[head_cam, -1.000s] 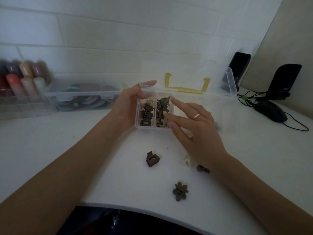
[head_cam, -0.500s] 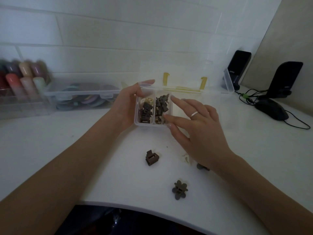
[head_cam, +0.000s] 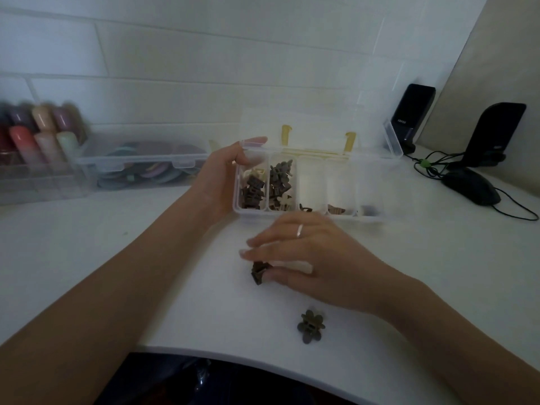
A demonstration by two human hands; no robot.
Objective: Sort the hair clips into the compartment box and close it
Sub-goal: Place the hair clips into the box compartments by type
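- The right hand (head_cam: 309,258) pinches the square brown clip (head_cam: 258,271) at frame centre on the bench (head_cam: 87,258), its fingers (head_cam: 263,252) narrow.
- The compartment box (head_cam: 309,216) lies just above; the left hand (head_cam: 222,176) grips its left end.

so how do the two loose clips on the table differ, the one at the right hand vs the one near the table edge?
The square brown clip is blocky and dark brown; the flower clip is petal-shaped and greyer.
The square brown clip is pinched by the right hand; the flower clip lies untouched.
The square brown clip sits nearer the compartment box; the flower clip is by the table's near edge.
Both are small and still outside the box.
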